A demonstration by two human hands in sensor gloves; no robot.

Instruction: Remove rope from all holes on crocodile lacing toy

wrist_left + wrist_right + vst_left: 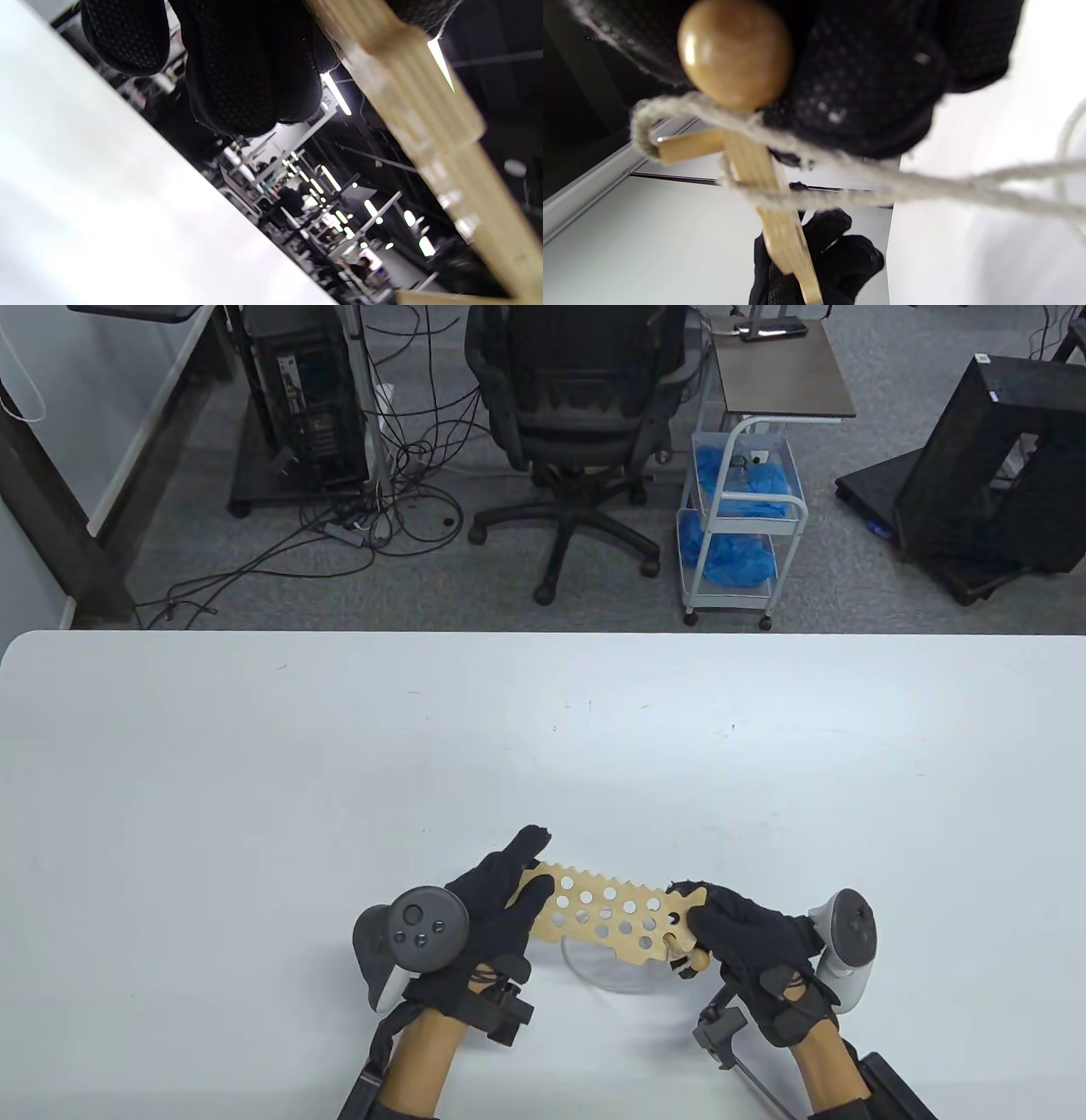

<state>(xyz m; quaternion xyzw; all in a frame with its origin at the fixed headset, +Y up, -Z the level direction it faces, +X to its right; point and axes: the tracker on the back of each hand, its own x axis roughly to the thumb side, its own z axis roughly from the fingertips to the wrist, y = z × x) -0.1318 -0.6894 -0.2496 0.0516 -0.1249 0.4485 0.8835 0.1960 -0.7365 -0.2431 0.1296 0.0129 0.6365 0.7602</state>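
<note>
The wooden crocodile lacing toy (607,914), a flat board with several round holes and a toothed edge, is held tilted above the table near its front edge. My left hand (501,895) grips its left end, with the board (424,123) running past my fingers (250,72). My right hand (730,929) grips the right end. A white rope (615,980) hangs in a loop under the board down to the table. In the right wrist view the rope (840,186) wraps round the board's edge (774,203) beside a wooden bead (736,53) against my fingers.
The white table (543,746) stretches wide behind and to both sides of the toy. Beyond its far edge stand an office chair (577,415), a cart with blue items (738,526) and floor cables.
</note>
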